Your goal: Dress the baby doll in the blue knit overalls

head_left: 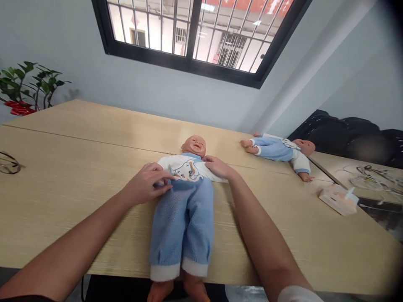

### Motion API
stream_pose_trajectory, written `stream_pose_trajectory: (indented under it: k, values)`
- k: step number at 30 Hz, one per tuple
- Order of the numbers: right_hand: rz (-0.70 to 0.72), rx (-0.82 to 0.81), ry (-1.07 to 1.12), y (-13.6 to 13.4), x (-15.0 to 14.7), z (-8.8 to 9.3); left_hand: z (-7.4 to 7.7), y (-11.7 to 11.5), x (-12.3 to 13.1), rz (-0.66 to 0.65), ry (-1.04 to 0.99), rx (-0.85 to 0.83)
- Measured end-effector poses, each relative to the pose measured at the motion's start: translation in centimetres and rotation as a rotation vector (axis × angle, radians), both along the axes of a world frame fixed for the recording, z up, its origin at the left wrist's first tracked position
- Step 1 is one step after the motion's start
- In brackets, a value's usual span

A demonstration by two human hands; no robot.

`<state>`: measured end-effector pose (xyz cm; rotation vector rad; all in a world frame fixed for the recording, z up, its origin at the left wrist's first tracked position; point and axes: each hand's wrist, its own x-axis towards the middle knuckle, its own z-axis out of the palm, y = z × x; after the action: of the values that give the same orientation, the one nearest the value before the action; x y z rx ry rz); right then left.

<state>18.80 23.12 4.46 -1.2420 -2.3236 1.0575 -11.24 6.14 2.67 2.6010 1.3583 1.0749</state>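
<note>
A baby doll lies face up in front of me, its feet hanging over the near table edge. It wears a white shirt with a cartoon print and fuzzy blue trousers with white cuffs. My left hand is closed at the shirt's lower left side, thumb and index finger by the hem; the doll's hand there is mostly covered. At the shirt's right shoulder, just below the collar, my right hand has its fingers bent together on the cloth.
A second doll in similar clothes lies at the back right. Nearer stand a tissue box and tangled white cables. Glasses lie at the left edge of the wooden table. Behind are a potted plant and black chairs.
</note>
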Motion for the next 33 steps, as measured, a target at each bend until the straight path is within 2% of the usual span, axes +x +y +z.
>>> stream_pose_trajectory:
  k: [6, 10, 13, 18, 23, 28, 33]
  values:
    - [0.100, -0.079, 0.070, -2.1, -2.2, 0.3, -0.1, 0.5, -1.2, 0.113, -0.147, 0.002]
    - [0.218, -0.101, 0.132, -3.4, -3.7, 0.5, 0.0, 0.8, -1.6, -0.014, -0.080, -0.163]
    - [0.260, -0.127, 0.142, -3.3, -3.7, 0.6, 0.2, 0.8, -1.6, -0.060, -0.086, -0.301]
    - [0.290, -0.214, 0.088, -2.7, -2.4, 0.5, 0.2, 1.1, -1.5, -0.062, -0.112, -0.360]
    - [0.211, -0.264, 0.112, -3.0, 0.0, 0.3, -0.1, 1.6, -1.5, -0.037, -0.077, -0.370]
    - [0.217, -0.315, 0.136, -4.2, 2.7, -0.6, 0.2, 1.6, -1.1, -0.013, -0.020, -0.357]
    - [0.184, -0.272, 0.317, -6.3, 4.2, -1.4, 0.4, 1.3, -1.0, 0.008, -0.073, -0.389]
